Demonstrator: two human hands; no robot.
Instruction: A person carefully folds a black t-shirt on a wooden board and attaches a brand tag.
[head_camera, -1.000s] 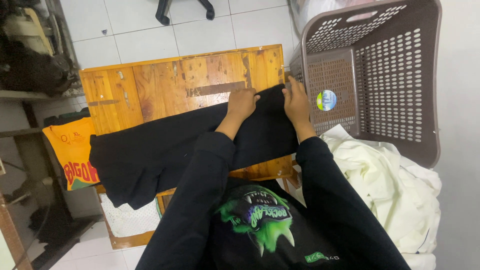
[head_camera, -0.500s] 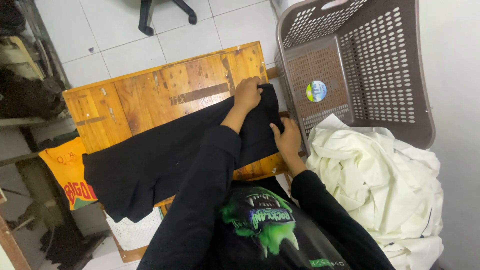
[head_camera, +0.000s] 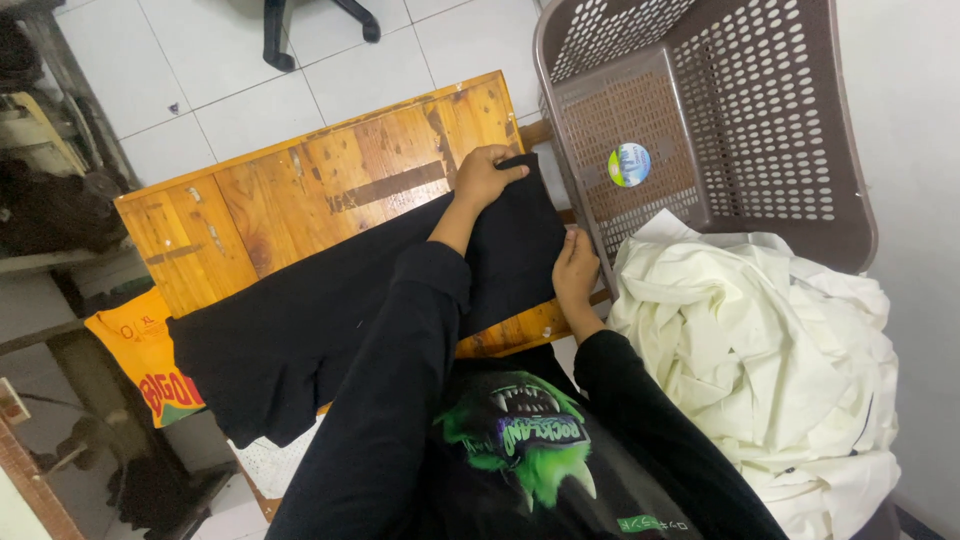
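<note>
At the far left, an orange printed bag (head_camera: 140, 365) is seen hanging below the near-left corner of the wooden table (head_camera: 270, 200). A black garment (head_camera: 300, 320) is laid across the table from its near-left corner, where a portion droops over the edge, to its far-right corner. The left hand (head_camera: 487, 175) is closed on the garment's far-right corner, the cloth being pinched between thumb and fingers; the right hand (head_camera: 575, 270) is closed on the garment's right edge, nearer the body, fingers curled over the fabric. Just right of the table, a brown perforated laundry basket (head_camera: 760, 120) is tipped up on its side, with a round sticker on its inner wall, and a heap of cream-white clothes (head_camera: 760, 350) is piled near its mouth. Risk noted: the overhanging left portion could, by its own weight, drag the garment off the table if the right end is lifted or let go; a crooked edge could result if the two pinched points are drawn unevenly; the cloth could also catch on the table's worn surface. The garment is judged plain, matte, soft and limp, lying mostly flat with shallow creases; its type cannot be told, since its shape is partly hidden under the black sleeves.
</note>
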